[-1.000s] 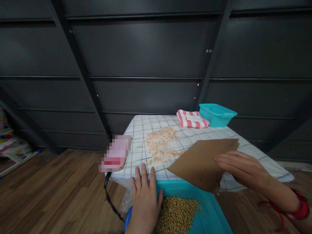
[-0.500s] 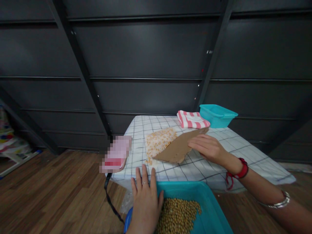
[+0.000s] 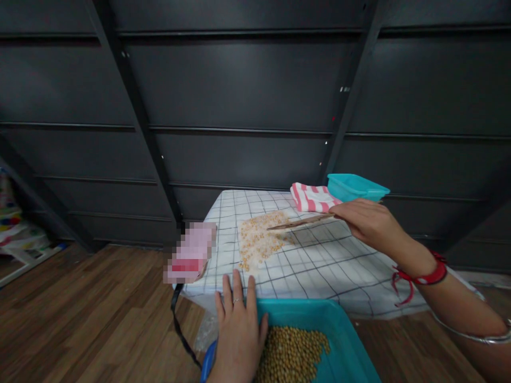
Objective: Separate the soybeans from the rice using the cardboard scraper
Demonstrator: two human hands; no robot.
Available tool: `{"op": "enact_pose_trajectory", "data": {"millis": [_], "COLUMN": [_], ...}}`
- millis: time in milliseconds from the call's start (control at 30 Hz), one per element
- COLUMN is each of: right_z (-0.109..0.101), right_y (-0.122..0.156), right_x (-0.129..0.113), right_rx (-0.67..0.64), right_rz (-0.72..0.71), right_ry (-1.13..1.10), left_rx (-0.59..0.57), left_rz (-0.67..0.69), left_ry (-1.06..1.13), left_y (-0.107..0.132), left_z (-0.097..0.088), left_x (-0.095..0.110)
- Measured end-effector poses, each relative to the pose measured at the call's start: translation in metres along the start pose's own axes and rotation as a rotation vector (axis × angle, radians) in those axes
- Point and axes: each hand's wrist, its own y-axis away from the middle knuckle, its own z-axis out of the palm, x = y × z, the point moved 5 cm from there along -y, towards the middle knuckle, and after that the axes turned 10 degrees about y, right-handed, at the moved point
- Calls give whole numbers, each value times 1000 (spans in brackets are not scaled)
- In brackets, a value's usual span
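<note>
My right hand grips one end of a brown piece of cardboard, seen nearly edge-on above the table. Its far end hangs over a spread of white grains mixed with yellow kernels on the checked cloth. Flat and with fingers stretched out, my left hand rests at the left rim of a teal tray. Inside that tray lies a heap of round tan beans, partly covered by the left hand.
A checked white cloth covers the table. At its back are a folded pink-and-white striped towel and a smaller teal basin. A pixelated pink item sits on the left edge, with a black strap hanging below.
My right hand has moved right and slightly up, turning the cardboard from its broad face to nearly edge-on and uncovering more of the grains. My left hand stays in place.
</note>
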Motion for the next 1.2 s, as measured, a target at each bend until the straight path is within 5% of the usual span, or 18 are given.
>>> {"op": "enact_pose_trajectory", "data": {"millis": [200, 500, 800, 1200], "right_z": [13, -9, 10, -33], "right_y": [16, 29, 19, 33], "right_x": [-11, -11, -17, -24], "right_rx": [-62, -20, -33, 9], "right_rz": [-2, 19, 2, -34], "right_ry": [18, -19, 18, -1], "left_rx": [-29, -29, -31, -37], "left_rz": [-7, 66, 53, 58], "left_ry": [2, -8, -22, 1], "left_y": [0, 4, 1, 4], "left_z": [5, 11, 6, 11], "left_x": [-2, -5, -1, -5]}}
